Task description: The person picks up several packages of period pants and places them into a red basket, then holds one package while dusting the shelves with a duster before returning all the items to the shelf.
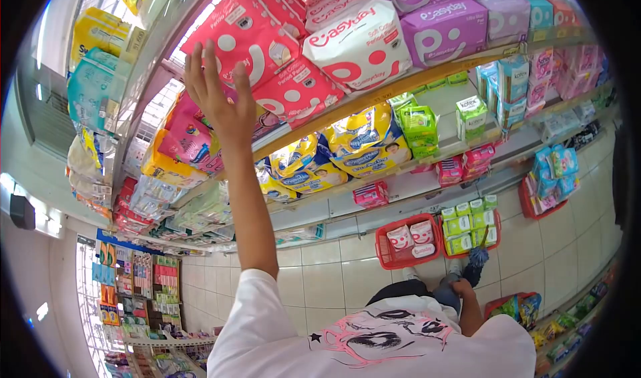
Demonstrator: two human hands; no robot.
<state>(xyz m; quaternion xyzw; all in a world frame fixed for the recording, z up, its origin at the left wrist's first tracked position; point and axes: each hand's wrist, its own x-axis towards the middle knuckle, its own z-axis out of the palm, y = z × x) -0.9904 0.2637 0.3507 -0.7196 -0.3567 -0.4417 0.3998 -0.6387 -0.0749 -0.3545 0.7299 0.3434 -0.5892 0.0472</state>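
My left hand (224, 101) is raised to the upper shelf with its fingers spread, overlapping the front of a red Easyday period pants pack (244, 27). Below that lies another red pack (297, 91), and to its right sits a white Easyday pack (360, 44). Purple Easyday packs (444, 31) continue along the same shelf. Down by my leg, my right hand (462, 287) is closed beside a fluffy blue duster (478, 256), which it appears to grip. The duster's thin stick points toward a red basket of green boxes (461, 228).
On the lower shelf stand yellow packs (367, 137), green packs (418, 127) and Kotex boxes (471, 116). A red basket (381, 248) with white-and-pink packs sits on the tiled floor (320, 288) near my feet. Another red basket (534, 208) stands farther right. The shelf edge (380, 101) curves across.
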